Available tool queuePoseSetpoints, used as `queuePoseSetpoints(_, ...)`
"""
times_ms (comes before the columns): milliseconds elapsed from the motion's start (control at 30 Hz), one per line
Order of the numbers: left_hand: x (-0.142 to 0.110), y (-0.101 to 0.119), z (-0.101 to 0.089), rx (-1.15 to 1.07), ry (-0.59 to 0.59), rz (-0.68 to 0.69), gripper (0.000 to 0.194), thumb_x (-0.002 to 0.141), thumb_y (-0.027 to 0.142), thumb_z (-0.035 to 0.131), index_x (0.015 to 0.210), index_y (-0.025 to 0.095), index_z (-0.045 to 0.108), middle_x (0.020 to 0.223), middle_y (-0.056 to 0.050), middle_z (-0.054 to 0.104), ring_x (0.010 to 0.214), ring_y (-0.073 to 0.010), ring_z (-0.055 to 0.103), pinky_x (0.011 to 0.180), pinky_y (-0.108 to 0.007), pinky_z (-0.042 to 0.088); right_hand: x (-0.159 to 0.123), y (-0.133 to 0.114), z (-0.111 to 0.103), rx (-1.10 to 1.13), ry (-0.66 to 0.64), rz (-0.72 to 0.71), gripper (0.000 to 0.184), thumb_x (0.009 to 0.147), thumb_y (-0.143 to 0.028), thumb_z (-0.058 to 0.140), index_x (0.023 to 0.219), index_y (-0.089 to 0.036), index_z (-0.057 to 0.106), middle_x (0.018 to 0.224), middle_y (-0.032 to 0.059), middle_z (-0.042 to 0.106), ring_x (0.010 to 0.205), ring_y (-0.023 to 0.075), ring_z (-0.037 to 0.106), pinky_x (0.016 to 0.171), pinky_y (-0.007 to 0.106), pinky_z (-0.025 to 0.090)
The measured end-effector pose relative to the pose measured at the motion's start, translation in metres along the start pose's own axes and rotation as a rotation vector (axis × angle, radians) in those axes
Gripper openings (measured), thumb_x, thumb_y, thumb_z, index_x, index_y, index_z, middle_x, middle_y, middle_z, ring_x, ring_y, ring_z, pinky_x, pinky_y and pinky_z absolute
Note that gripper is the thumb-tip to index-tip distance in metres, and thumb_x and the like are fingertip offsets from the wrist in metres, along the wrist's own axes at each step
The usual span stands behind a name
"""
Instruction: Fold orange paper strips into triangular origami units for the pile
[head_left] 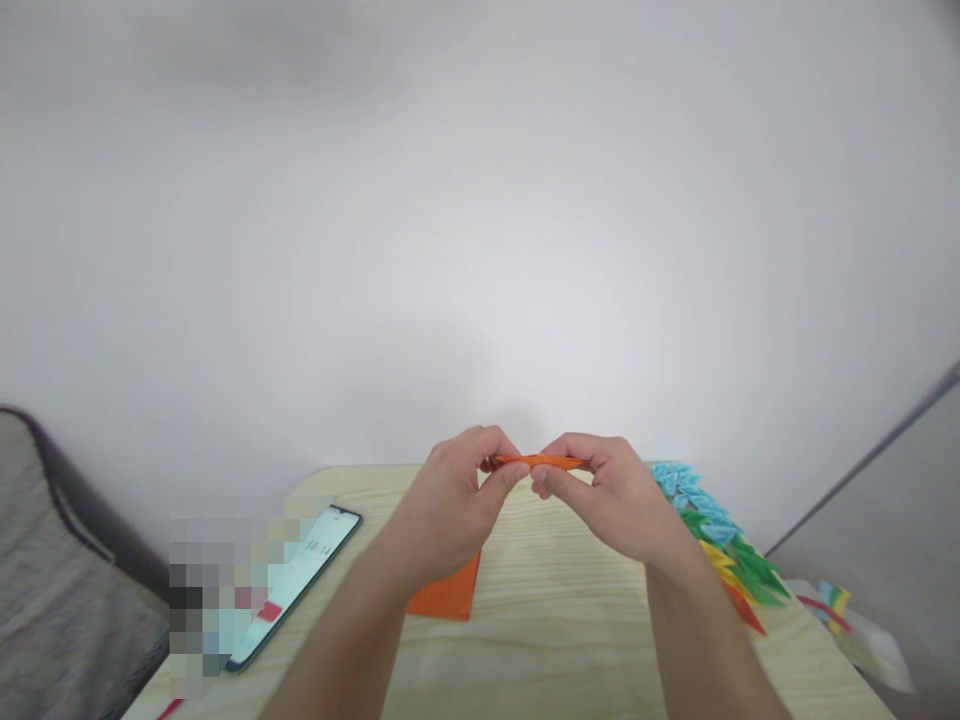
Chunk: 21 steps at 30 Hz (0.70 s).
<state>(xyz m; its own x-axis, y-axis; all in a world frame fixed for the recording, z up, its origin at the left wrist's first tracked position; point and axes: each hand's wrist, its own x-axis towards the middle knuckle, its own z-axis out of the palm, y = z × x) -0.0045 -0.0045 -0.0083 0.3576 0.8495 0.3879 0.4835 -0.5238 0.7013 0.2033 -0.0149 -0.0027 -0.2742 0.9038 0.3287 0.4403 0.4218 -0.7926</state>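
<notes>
A narrow piece of folded orange paper [553,462] is held up above the far part of the table, seen nearly edge-on. My left hand [466,490] pinches its left end between thumb and fingers. At its right end my right hand [607,492] grips it the same way, the two thumbs close together near the middle. Partly hidden beneath my left wrist, an orange paper square [450,597] lies flat on the table.
The pale wood-grain table [540,640] meets a white wall. A phone [300,590] lies at the left. Folded paper pieces in blue [697,500], green [756,572], yellow and orange line the right edge. A grey cloth-covered thing [60,590] stands left; a plastic bag [862,635] is beyond the right edge.
</notes>
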Motion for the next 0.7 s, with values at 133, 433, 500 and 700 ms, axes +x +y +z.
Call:
queuePoseSetpoints(133,0.001,-0.002,-0.001,-0.004,-0.001,-0.013,0.02,0.101,0.033,0.057,0.086,0.023,0.065,0.083,0.002,0.067,0.079,-0.0171,0.059,0.073,-0.032,0.042,0.002,0.002,0.005,0.039,0.012,0.038,0.014,0.096,-0.031,0.066,0.09,-0.025,0.078,0.086,-0.0004,0.078,0.081,0.0191,0.067,0.07,0.029,0.046)
queuePoseSetpoints(433,0.001,-0.001,-0.003,-0.031,-0.049,-0.012,0.022,0.1,0.037,0.06,0.085,0.025,0.071,0.084,0.003,0.067,0.081,-0.0162,0.059,0.073,-0.031,0.041,-0.001,0.003,-0.003,0.008,-0.011,0.014,0.017,0.095,-0.029,0.069,0.081,-0.023,0.076,0.074,-0.0026,0.07,0.071,0.0152,0.057,0.063,0.027,0.039)
queuePoseSetpoints(500,0.001,-0.002,-0.004,-0.038,-0.056,-0.012,0.022,0.1,0.037,0.061,0.084,0.025,0.071,0.083,0.003,0.068,0.081,-0.0158,0.059,0.073,-0.031,0.041,-0.001,0.003,-0.004,0.019,-0.022,0.004,0.018,0.095,-0.028,0.069,0.08,-0.022,0.076,0.072,-0.0032,0.068,0.069,0.0142,0.055,0.061,0.027,0.037)
queuePoseSetpoints(700,0.001,-0.004,-0.003,-0.109,0.006,-0.004,0.01,0.097,0.031,0.066,0.093,0.028,0.075,0.092,0.006,0.074,0.089,-0.0142,0.064,0.082,-0.029,0.046,-0.002,0.003,-0.002,0.06,-0.018,0.073,0.014,0.095,-0.031,0.068,0.087,-0.023,0.076,0.081,-0.0015,0.074,0.077,0.0161,0.062,0.066,0.027,0.042)
